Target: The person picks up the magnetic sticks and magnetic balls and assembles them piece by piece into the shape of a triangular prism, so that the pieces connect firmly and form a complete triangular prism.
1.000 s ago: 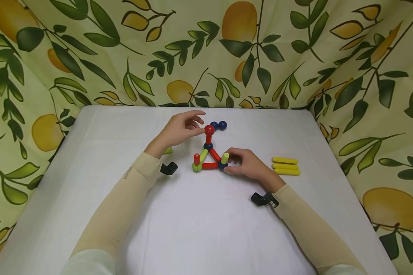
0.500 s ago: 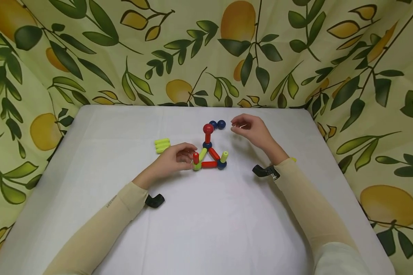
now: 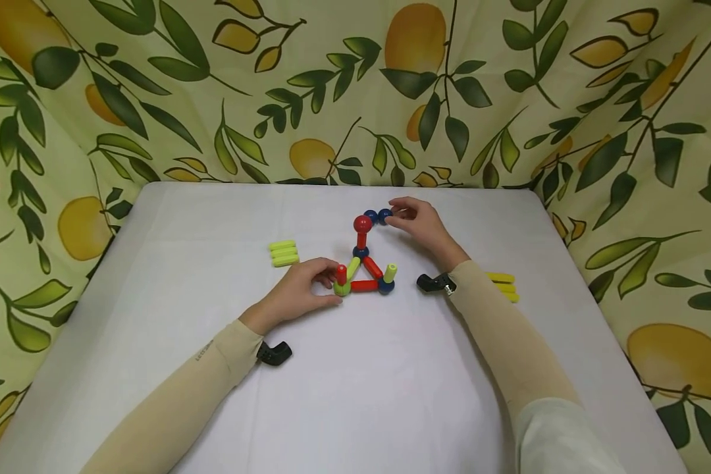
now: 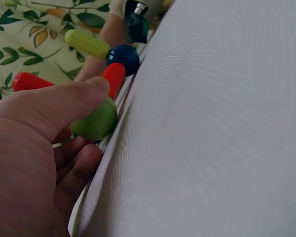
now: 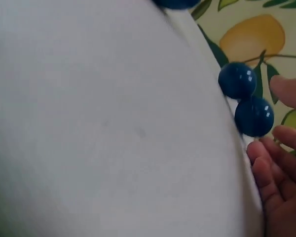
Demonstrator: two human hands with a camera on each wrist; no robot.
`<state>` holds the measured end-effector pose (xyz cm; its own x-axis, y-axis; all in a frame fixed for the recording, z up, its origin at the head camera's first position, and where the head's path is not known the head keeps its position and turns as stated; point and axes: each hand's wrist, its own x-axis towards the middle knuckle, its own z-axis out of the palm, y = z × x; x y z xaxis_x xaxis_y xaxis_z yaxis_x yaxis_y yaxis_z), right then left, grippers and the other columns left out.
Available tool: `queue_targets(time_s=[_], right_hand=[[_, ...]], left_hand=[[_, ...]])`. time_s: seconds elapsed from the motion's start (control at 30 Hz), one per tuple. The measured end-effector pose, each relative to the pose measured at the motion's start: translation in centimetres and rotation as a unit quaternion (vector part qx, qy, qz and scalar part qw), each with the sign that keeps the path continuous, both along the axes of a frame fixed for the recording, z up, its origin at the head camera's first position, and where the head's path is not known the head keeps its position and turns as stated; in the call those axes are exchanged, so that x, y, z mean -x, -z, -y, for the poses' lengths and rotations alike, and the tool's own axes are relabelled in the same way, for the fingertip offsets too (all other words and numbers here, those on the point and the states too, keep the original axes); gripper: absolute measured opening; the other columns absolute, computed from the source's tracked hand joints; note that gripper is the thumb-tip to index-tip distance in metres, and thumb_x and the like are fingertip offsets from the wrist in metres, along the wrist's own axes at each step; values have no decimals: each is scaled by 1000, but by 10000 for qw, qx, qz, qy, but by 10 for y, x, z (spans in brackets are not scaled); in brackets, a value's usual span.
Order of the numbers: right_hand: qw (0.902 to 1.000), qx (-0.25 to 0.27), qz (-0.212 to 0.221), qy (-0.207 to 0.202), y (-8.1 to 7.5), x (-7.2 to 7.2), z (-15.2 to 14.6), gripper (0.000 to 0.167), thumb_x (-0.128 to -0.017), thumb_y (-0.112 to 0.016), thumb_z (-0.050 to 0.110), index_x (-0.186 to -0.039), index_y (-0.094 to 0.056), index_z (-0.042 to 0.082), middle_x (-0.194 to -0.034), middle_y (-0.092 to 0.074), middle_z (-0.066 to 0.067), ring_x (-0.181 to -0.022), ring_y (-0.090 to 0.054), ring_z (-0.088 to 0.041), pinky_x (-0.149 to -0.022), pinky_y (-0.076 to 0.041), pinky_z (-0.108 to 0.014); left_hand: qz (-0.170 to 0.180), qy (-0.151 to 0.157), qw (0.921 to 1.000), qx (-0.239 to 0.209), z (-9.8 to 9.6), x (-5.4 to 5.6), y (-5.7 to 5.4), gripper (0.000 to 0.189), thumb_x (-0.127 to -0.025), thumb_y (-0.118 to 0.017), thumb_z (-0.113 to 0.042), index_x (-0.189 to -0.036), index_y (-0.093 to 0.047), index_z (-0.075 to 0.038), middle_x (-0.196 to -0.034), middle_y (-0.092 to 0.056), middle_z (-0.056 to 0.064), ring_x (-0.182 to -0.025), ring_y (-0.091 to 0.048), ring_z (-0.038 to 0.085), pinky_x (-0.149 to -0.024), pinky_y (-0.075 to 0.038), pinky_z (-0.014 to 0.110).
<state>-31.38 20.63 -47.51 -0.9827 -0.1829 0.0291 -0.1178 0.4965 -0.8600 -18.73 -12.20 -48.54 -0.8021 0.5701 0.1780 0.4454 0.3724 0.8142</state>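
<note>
A triangle of magnetic rods and balls stands mid-table. Its near-left corner is a green ball [image 3: 342,288] with an upright red rod [image 3: 341,273]. My left hand [image 3: 299,289] holds this green ball, thumb on the near side and fingers curled behind. At the near-right corner, a blue ball [image 3: 386,286] carries an upright light-green rod [image 3: 391,272]. The far corner bears a red rod topped by a red ball [image 3: 363,224]. Behind it two loose blue balls [image 5: 254,116] touch each other. My right hand [image 3: 419,222] reaches beside them, thumb and fingers apart around the right one.
Three light-green rods [image 3: 284,253] lie left of the triangle. Yellow rods [image 3: 503,278] lie on the right, partly behind the right sleeve. A patterned curtain [image 3: 308,85] hangs behind the white table [image 3: 355,395].
My left hand has come down from the red top ball to the green corner ball. My right hand has left the near-right corner and moved back to the loose blue balls.
</note>
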Motion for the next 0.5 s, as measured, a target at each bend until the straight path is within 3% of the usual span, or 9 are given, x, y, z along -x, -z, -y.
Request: queue_targets(time_s=[0.23,0.5], right_hand=[[9996,-81,-252,-13,10,-1,-2,49,-98,-84,27,-141,-70,8,-122,-71,-11,-103,-63,-27,-90,-52,-32],[9981,-376,-475,66,15,-3,2,43,-99,-83,27,-138,-72,11,-113,-70,-9,-95,-58,-26,-82,-48,-34]], left_hand=[[-786,89,9960,408,0,-4,-3,53,-88,-95,-20,-132,-71,-5,-113,-73,-2,-98,-69,10,-91,-59,32],[-1551,333,9860,508,1,-2,0,44,-90,-93,-23,-126,-73,-7,-111,-74,0,-98,-69,12,-91,-59,31]])
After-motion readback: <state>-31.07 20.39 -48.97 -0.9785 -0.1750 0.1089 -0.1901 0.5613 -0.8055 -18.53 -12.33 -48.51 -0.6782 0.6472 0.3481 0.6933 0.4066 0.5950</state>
